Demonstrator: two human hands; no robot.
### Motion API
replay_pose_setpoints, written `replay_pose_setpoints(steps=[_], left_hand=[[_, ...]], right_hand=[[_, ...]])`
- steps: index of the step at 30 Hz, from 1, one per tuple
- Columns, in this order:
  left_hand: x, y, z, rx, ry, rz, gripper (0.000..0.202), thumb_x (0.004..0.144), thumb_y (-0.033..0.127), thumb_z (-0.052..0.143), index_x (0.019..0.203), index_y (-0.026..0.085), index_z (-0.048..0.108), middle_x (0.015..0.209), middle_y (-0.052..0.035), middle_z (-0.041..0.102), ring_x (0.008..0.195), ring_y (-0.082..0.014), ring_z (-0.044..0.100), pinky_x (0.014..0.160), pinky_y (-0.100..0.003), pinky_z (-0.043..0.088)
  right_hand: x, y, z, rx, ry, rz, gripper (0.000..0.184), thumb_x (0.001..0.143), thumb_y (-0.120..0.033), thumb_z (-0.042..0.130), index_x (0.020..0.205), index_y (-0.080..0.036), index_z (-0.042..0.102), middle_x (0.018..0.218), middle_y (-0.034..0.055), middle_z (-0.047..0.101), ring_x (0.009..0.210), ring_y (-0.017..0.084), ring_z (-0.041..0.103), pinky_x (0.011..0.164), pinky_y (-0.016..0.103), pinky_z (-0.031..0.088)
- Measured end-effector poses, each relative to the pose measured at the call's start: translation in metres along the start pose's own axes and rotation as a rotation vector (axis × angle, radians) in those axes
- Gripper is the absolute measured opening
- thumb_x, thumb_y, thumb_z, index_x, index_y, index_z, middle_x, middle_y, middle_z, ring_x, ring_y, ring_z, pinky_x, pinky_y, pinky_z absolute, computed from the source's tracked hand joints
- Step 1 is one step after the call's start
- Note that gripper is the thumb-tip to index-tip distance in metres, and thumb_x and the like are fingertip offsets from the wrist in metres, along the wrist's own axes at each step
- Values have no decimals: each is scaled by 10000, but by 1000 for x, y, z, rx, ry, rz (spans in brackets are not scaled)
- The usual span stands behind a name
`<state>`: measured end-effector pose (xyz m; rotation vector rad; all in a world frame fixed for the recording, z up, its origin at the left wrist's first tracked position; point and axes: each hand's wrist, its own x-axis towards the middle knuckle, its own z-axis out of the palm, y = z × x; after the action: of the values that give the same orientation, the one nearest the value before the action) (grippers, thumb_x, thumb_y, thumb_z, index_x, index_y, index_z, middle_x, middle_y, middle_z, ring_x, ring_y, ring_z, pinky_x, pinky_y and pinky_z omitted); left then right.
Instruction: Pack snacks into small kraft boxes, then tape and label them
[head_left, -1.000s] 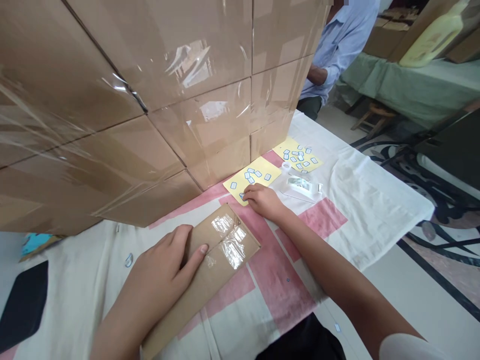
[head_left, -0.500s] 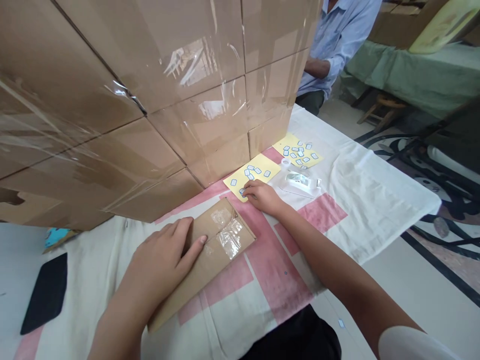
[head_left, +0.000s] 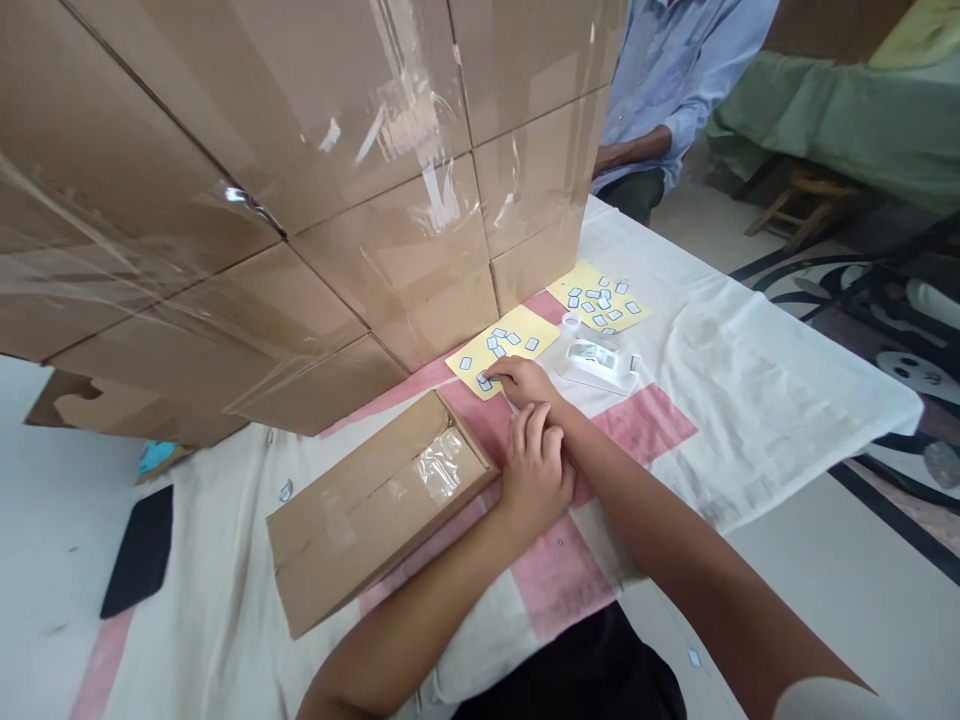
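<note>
My right hand (head_left: 525,382) reaches over the near edge of a yellow sheet (head_left: 470,370) that carries several small white stickers with dark outlines. Its thumb and forefinger are pinched at one sticker (head_left: 484,383) there. Against my right wrist rests my left hand (head_left: 538,468), its fingers bent and slightly apart, with no object in it. A closed brown cardboard box (head_left: 375,500), sealed with clear tape, lies to the left of my left hand, apart from it.
Stacked, taped cartons (head_left: 405,250) form a wall behind. Beyond my right hand are a clear tape dispenser (head_left: 600,365) and another yellow sticker sheet (head_left: 581,278). A black phone-like slab (head_left: 139,550) lies at left. A person in a blue shirt (head_left: 675,80) sits at the far end.
My left hand has left the cardboard box and moved right onto my right wrist. My right hand stays at the same sticker. The view has shifted a little.
</note>
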<state>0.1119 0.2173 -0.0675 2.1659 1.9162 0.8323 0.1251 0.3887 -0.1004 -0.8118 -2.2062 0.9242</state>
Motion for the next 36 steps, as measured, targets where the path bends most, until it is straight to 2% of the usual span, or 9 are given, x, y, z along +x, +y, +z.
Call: replay_pose_setpoints(steps=[2, 6, 8, 11, 14, 18, 22, 29, 36], left_hand=[[8, -13, 6, -20, 41, -59, 246, 829, 130, 549, 1057, 189, 477, 1495, -244, 411, 1482, -385, 306, 1201, -636, 338], [13, -38, -10, 20, 109, -301, 232, 847, 158, 551, 1061, 166, 462, 1491, -268, 372, 1477, -411, 285, 1197, -629, 322], [15, -47, -15, 46, 88, -363, 203, 877, 172, 517, 1075, 166, 473, 1534, -249, 365, 1489, -413, 260, 1204, -646, 294], [19, -54, -14, 88, 29, -347, 205, 907, 187, 472, 1109, 167, 500, 1586, -194, 368, 1505, -405, 235, 1220, -663, 245], [21, -53, -12, 111, -7, -359, 255, 912, 209, 469, 1158, 157, 514, 1590, -182, 383, 1488, -409, 279, 1220, -669, 230], [21, -52, -14, 144, -17, -337, 331, 907, 209, 476, 1233, 161, 505, 1567, -168, 426, 1445, -403, 349, 1193, -659, 267], [21, -51, -18, 195, -41, -313, 326, 919, 234, 473, 1231, 148, 518, 1547, -166, 456, 1412, -402, 387, 1161, -630, 316], [19, -50, -13, 282, -12, -322, 322, 907, 247, 511, 1218, 164, 537, 1500, -126, 526, 1381, -337, 442, 1131, -547, 379], [18, -49, -12, 304, -8, -322, 326, 917, 245, 505, 1225, 147, 545, 1491, -127, 537, 1378, -331, 445, 1129, -528, 384]], right_hand=[[1, 2, 0, 20, 4, 5, 434, 840, 33, 462, 969, -219, 791, 1070, 33, 771, 1015, 183, 690, 938, 335, 523], [-1, -4, -1, 17, 22, -8, 401, 848, 15, 477, 964, -213, 786, 1047, 33, 774, 1023, 191, 679, 944, 338, 516], [-2, -8, -2, 7, 23, 4, 385, 856, 4, 481, 952, -215, 782, 1035, 24, 777, 1013, 191, 677, 934, 334, 513], [-1, -11, -2, -17, 25, 32, 340, 865, -28, 510, 939, -223, 778, 1026, 16, 776, 995, 194, 673, 891, 326, 509], [0, -13, -2, -36, 16, 41, 301, 870, -50, 533, 924, -226, 771, 1013, 17, 771, 957, 189, 663, 850, 317, 499], [1, -14, -2, -64, -12, 48, 241, 885, -91, 554, 901, -221, 757, 989, 27, 756, 904, 182, 641, 809, 304, 473], [1, -19, -2, -132, -16, 65, 187, 879, -121, 558, 913, -222, 712, 953, 22, 735, 848, 182, 621, 735, 288, 426], [0, -24, 1, -161, 24, 86, 80, 849, -153, 539, 867, -229, 557, 853, -2, 690, 758, 177, 607, 635, 265, 347], [0, -24, 2, -142, 46, 113, 80, 839, -160, 531, 857, -236, 514, 844, 2, 686, 750, 186, 608, 635, 265, 338]])
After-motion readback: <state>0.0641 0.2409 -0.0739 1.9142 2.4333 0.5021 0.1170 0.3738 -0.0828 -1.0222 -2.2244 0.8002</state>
